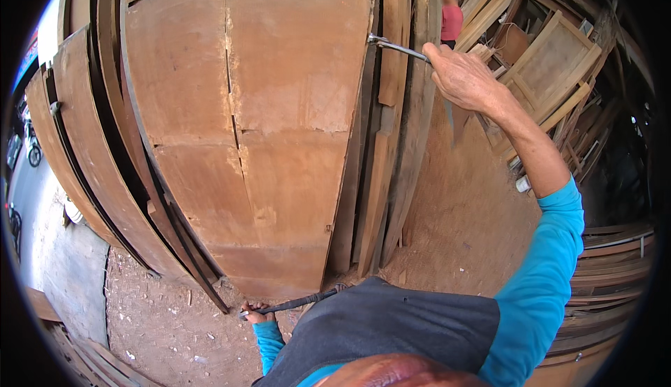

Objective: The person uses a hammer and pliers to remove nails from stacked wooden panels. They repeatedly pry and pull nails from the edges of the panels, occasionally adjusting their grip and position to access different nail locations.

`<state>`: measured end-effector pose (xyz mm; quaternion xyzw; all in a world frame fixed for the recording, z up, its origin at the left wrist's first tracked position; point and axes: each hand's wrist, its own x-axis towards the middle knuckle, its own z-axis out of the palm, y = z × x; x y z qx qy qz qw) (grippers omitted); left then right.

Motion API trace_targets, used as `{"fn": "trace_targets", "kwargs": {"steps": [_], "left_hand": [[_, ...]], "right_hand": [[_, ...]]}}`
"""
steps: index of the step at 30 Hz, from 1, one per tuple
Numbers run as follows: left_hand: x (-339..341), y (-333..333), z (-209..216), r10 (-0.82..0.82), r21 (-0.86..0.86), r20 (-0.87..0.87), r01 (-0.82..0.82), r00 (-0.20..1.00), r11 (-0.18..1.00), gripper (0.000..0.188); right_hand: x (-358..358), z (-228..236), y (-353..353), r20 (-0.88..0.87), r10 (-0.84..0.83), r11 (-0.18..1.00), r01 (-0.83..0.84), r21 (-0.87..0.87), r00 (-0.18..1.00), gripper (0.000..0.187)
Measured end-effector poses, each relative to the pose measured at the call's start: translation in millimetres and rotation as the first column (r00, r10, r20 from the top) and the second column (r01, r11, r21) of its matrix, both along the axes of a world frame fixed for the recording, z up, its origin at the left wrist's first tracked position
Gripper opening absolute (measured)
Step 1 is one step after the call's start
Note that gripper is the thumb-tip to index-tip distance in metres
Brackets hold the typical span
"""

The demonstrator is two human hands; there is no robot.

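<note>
My right hand [467, 79], raised at the upper right, is closed round a slim metal bar tool [402, 49]. The tool's small shiny head touches the right edge of a large brown wooden door panel [293, 86]; its exact kind is hard to make out. The panel stands upright before me, with a cracked, chipped seam down its middle. Low down, near the panel's bottom edge, my left hand [258, 313] is closed on a dark rod-like tool [300, 302] with a pale tip. Part of that rod lies against my dark apron [391, 317].
Tall boards [105, 156] lean at the left, and rough planks [381, 177] stand behind the panel's right edge. A person in red [451, 20] is farther back. Wooden frames [552, 66] are heaped at the right, above stacked boards [608, 275]. A street with motorbikes [33, 142] shows at far left.
</note>
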<state>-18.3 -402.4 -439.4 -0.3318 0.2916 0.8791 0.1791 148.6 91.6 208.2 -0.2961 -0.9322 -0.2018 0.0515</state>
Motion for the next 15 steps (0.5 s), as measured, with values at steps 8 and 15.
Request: {"fn": "trace_targets", "kwargs": {"steps": [8,15], "left_hand": [[10.6,-11.1,25.4,0.021,-0.06,0.001,-0.021,1.0,0.998,0.025],[35.4,-39.2,51.9,0.176,-0.195,0.028,-0.167,0.984,0.967,0.031]], "right_hand": [[18.7,-99.9,-1.0,-0.702,-0.259,0.761,-0.307,-0.572,0.664,0.03],[17.7,-124.7,8.5,-0.845,-0.318,0.41,-0.741,-0.531,0.43,0.065]]}}
